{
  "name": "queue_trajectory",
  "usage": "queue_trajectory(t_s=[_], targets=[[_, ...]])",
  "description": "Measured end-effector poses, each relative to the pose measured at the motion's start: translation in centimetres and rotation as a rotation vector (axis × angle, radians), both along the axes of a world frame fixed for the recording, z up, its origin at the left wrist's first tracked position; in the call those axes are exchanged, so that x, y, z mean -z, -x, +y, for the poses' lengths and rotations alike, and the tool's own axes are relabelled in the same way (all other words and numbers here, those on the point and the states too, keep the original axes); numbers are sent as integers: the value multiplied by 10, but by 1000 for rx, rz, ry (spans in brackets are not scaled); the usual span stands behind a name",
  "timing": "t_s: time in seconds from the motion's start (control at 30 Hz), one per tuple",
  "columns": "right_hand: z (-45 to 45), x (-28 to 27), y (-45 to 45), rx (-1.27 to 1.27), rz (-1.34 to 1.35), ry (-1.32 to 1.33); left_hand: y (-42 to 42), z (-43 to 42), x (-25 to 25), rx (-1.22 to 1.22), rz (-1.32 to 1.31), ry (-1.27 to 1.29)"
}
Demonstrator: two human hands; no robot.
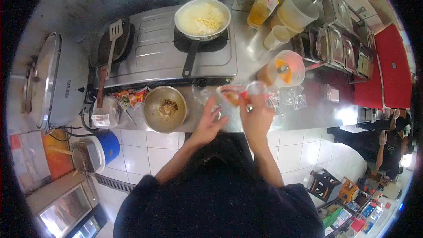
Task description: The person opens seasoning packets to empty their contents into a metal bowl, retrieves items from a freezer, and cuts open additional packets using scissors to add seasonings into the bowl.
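My right hand [257,113] pinches a small red and white packet [232,93] over the front of the steel counter. The packet's outline is smeared by motion, and a clear plastic piece shows by my fingertips. My left hand [209,125] is just to the left, thumb and fingers apart, holding nothing I can see. A steel bowl [152,118] with dark and pale seasoning [168,108] inside stands left of that hand. Behind, a pan [190,35] of noodles [207,24] in cloudy liquid sits on the gas stove [154,53].
Torn clear wrappers [296,98] lie right of my hands. A tub [294,64] with orange contents, a cup [277,38] and an oil pouch [263,8] stand behind. Colourful sachets [132,98] and a spatula [113,44] are at left. Another person [383,147] stands far right.
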State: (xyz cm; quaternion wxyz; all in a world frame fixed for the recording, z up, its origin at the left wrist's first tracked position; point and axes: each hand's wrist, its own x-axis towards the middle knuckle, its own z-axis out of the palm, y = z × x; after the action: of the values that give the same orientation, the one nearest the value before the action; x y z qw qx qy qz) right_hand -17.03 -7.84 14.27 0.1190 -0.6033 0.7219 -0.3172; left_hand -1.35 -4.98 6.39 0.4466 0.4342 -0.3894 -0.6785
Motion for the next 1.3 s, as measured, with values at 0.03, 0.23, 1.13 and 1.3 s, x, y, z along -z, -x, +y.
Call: queue_trajectory(t_s=[0.03, 0.23, 1.13, 1.3], targets=[[15, -5, -2, 6, -8, -4, 17, -4, 11, -56, -33, 7], [54, -3, 25, -388, -192, 329, 39, -8, 46, -176, 356, -262], [39, 155, 203, 157, -331, -107, 74, 31, 132, -87, -342, -529], [57, 144, 195, 172, -400, -65, 59, 36, 105, -29, -380, -451]])
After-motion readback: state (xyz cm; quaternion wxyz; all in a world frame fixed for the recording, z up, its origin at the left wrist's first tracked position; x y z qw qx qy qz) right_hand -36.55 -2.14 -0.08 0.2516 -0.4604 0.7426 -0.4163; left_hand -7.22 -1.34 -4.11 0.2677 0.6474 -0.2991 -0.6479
